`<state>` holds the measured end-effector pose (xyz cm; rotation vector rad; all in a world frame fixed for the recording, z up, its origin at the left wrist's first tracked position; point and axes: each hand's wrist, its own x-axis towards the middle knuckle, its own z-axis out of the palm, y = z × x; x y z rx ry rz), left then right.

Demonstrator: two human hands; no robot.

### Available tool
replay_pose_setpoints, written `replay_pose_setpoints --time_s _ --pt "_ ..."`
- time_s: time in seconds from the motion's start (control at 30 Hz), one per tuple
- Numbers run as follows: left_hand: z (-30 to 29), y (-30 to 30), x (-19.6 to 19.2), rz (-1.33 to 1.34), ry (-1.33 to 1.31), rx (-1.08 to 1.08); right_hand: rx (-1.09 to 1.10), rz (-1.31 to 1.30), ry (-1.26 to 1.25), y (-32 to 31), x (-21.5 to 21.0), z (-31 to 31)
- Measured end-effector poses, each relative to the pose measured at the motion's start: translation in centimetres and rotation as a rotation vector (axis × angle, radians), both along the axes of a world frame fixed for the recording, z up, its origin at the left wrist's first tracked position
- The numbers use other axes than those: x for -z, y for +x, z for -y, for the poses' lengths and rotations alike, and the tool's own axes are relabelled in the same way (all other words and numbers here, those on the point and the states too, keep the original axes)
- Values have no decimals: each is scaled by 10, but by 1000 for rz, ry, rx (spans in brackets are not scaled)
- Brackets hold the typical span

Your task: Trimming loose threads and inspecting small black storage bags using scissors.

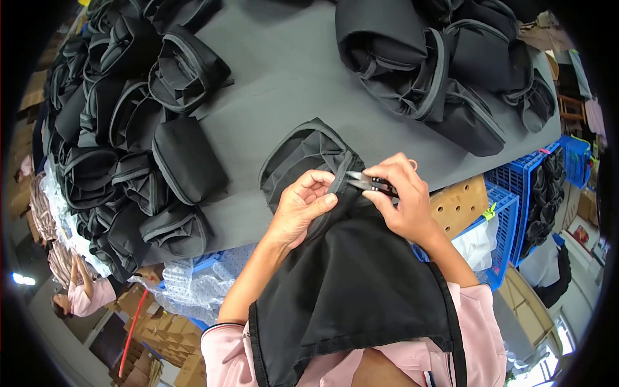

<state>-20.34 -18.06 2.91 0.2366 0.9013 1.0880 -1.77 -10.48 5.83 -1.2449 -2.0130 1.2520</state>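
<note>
Grey felt covers the desk (pixel 284 84), which carries heaps of black fabric bags: one big pile (pixel 122 129) lies well to the left of both hands, and a second pile (pixel 451 64) sits beyond and to the right of them. Between these, just ahead of the hands, a black fabric piece with grey piping (pixel 309 161) rests partly on the desk and drapes down toward the person's lap. Left hand (pixel 300 206) has its grip pinched on the piped edge of that piece, thumb over the seam. Immediately right of it, the right hand (pixel 403 197) has its grip closed around small thread snips (pixel 364 182), whose metal tips point left and meet the piping beside the left thumb. Farther right, below the desk edge, stand a perforated cardboard piece (pixel 461 203) and blue plastic crates (pixel 516 193). Pink sleeves cover both forearms lower down.
</note>
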Motion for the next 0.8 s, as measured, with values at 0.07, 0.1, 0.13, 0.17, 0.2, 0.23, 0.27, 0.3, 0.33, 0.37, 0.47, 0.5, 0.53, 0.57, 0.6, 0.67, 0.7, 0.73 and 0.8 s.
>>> replay_pose_setpoints --time_s 0.07,0.1,0.13,0.17,0.2,0.23,0.27,0.3,0.33,0.37,0.47,0.5,0.53,0.57,0.6,0.67,0.7,0.73,0.8 --pt "0 3 -1 -85 11 22 -77 52 110 3 -8 -2" --pt "0 4 -2 -80 13 26 -116 81 190 2 -10 -4" --pt "-1 6 -5 -79 9 26 -159 106 272 0 -11 -6" --pt "-2 6 -6 -79 5 26 -188 121 307 -1 -12 -7" --pt "-2 6 -6 -78 8 25 -189 121 310 -1 -12 -7" --pt "-1 6 -5 -77 7 23 -181 138 354 0 -12 -6" --pt "0 6 -4 -77 6 20 -173 155 398 0 -13 -4" --pt "0 6 -4 -76 8 17 -176 155 401 0 -14 -3" --pt "2 6 -4 -93 12 7 -117 105 350 1 -15 0" --pt "2 6 -4 -111 15 -4 -59 54 299 1 -16 1" --pt "3 5 -5 -86 18 -18 -160 77 259 -6 -16 -2" --pt "8 3 -7 -89 19 -12 -159 75 258 -5 -16 -1" --pt "12 2 -8 -89 23 -6 -135 48 148 -3 -17 -1" --pt "17 2 -9 -90 25 -6 -110 21 37 -1 -18 -1" --pt "23 2 -9 -93 9 40 -111 20 39 -4 -10 1" --pt "21 5 -16 -91 -18 140 96 -496 -478 -12 13 5" --pt "16 7 -30 -169 -78 185 122 -548 -855 -11 14 1" --pt "11 5 -38 -170 -80 182 127 -600 -938 -16 18 2" --pt "3 2 -44 -159 -131 159 140 -653 -1026 -19 12 2"
